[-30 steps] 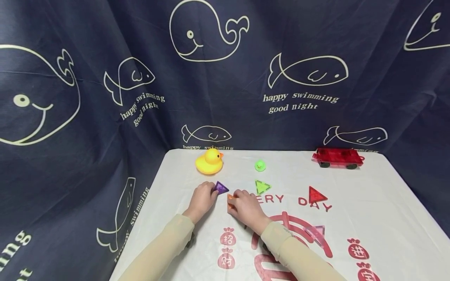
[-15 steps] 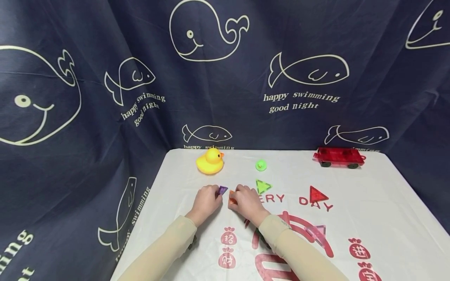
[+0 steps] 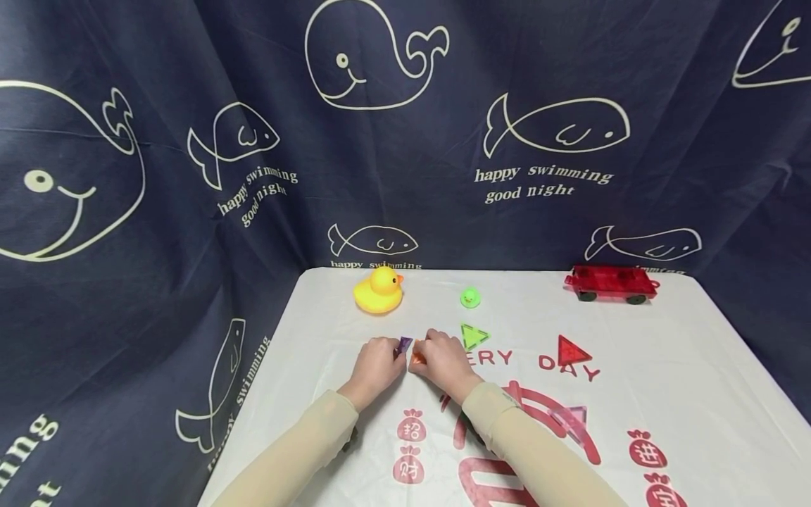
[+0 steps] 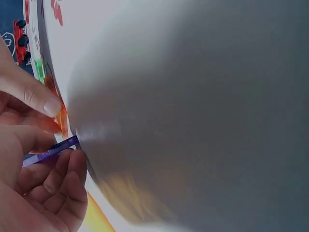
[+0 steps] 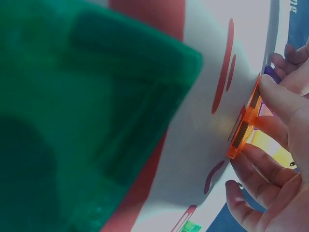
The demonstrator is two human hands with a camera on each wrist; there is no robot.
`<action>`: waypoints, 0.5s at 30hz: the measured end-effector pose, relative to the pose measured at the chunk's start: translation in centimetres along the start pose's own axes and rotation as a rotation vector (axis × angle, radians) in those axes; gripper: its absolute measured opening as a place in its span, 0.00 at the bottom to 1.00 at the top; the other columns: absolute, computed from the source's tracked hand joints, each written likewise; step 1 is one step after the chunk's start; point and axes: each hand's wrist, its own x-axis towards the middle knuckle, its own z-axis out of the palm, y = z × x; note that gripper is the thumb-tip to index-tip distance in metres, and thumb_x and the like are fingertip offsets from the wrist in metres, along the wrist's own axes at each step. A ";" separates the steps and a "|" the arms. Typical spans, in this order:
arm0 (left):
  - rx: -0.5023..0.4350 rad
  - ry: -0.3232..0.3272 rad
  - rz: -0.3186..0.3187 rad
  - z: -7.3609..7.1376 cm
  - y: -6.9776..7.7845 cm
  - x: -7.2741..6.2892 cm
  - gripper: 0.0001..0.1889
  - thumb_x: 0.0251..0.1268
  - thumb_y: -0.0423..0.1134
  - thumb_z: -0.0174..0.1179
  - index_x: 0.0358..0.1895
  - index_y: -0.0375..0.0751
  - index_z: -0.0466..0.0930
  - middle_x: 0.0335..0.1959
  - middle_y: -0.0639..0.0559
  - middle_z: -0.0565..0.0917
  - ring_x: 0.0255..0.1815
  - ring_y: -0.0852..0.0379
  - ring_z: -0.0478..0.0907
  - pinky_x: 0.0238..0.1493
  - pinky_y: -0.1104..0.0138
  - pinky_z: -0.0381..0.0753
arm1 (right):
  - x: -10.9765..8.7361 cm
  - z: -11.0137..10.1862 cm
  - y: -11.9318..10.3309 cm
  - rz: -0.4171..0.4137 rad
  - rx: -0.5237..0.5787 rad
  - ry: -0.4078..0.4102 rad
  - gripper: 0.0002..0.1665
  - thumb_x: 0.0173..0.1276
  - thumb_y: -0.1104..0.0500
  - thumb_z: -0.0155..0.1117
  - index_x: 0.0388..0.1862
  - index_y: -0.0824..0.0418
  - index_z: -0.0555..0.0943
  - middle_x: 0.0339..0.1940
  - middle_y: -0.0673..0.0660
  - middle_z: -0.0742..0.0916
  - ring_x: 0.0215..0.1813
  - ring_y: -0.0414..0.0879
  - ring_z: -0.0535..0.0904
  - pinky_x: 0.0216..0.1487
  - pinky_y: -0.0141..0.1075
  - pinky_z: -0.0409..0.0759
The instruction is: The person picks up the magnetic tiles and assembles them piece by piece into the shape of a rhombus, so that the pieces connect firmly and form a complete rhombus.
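My left hand point(image 3: 375, 370) pinches a purple translucent triangle magnetic tile point(image 3: 405, 344) between thumb and fingers. Close to its right, my right hand point(image 3: 445, 358) holds an orange magnetic tile point(image 5: 245, 123) by its edge, tilted up from the table. In the left wrist view the purple tile point(image 4: 50, 152) is seen edge-on, near the lower end of the orange tile point(image 4: 62, 118). Whether the two tiles touch cannot be told. Fingers cover much of both tiles.
Behind the hands are a yellow duck point(image 3: 379, 292), a small green duck point(image 3: 470, 298) and a red wheeled car base point(image 3: 612, 284). Right of them lie a lime triangle point(image 3: 474, 336), a red triangle point(image 3: 572, 351) and a pale purple tile point(image 3: 573, 421). A green tile point(image 5: 130, 96) lies below my right forearm.
My left hand has moved right and slightly nearer to me, turning the purple tile up onto its edge. It is now close to the orange tile. My right hand has shifted only slightly.
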 end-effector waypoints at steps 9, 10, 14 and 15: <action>-0.006 -0.007 -0.010 0.2 0.5 0.0 0.15 0.61 0.35 0.69 0.19 0.46 0.76 0.17 0.56 0.76 0.19 0.58 0.70 0.22 0.64 0.70 | 0.3 0.0 0.2 0.029 -0.020 -0.020 0.24 0.59 0.43 0.82 0.40 0.59 0.87 0.30 0.52 0.79 0.32 0.47 0.75 0.38 0.48 0.78; -0.008 -0.007 -0.010 0.3 0.6 0.0 0.14 0.61 0.35 0.69 0.19 0.46 0.76 0.17 0.56 0.76 0.19 0.59 0.69 0.21 0.65 0.70 | 0.3 0.0 0.2 0.036 -0.021 -0.020 0.25 0.58 0.42 0.82 0.41 0.60 0.87 0.31 0.52 0.80 0.32 0.47 0.76 0.39 0.48 0.78; -0.018 -0.008 -0.006 0.4 0.8 0.0 0.13 0.61 0.35 0.69 0.20 0.45 0.77 0.17 0.57 0.77 0.18 0.60 0.69 0.21 0.66 0.69 | 0.4 0.1 0.2 0.048 -0.017 -0.017 0.26 0.58 0.43 0.82 0.41 0.62 0.87 0.31 0.52 0.80 0.32 0.47 0.76 0.39 0.47 0.79; -0.018 -0.010 -0.003 0.5 0.8 0.0 0.13 0.61 0.35 0.69 0.20 0.45 0.78 0.17 0.57 0.77 0.18 0.60 0.70 0.21 0.66 0.69 | 0.5 0.1 0.2 0.047 -0.014 -0.014 0.25 0.58 0.43 0.83 0.41 0.61 0.87 0.31 0.52 0.79 0.32 0.47 0.76 0.38 0.47 0.79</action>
